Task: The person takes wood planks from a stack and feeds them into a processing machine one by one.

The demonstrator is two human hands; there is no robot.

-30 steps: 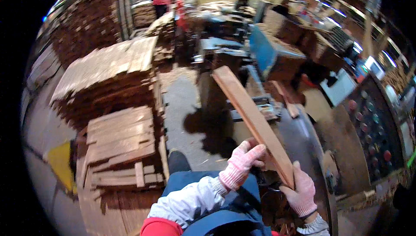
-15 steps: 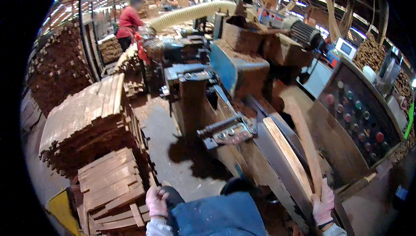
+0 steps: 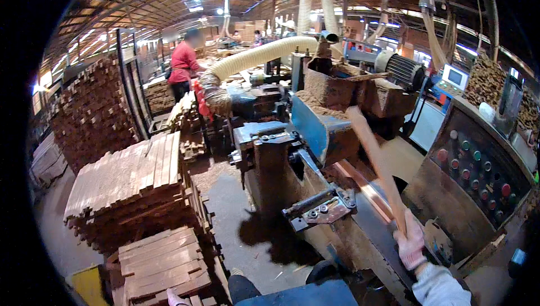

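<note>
My right hand (image 3: 410, 243), in a pale pink work glove, is closed around the near end of a long, slim wooden strip (image 3: 378, 162). The strip slants up and away from it, above the machine's feed bed (image 3: 360, 224). On that bed a second wooden strip (image 3: 368, 192) lies flat, its far end reaching in beside the blue guard plate (image 3: 310, 129). Of my left hand (image 3: 178, 298) only a small gloved part shows at the lower edge, beside the small stack of wooden strips (image 3: 163, 261); its fingers are mostly cut off.
A larger stack of strips (image 3: 126, 165) stands at the left. A control panel with coloured buttons (image 3: 475, 165) rises at the right. A metal clamp bracket (image 3: 323, 209) sticks out from the bed. Farther back are a ribbed hose (image 3: 261, 55) and a person in red (image 3: 184, 64).
My right hand has raised one strip's far end and pushed forward, while the strip on the bed has slid farther in. My left hand has dropped toward the small stack. The view has tilted up.
</note>
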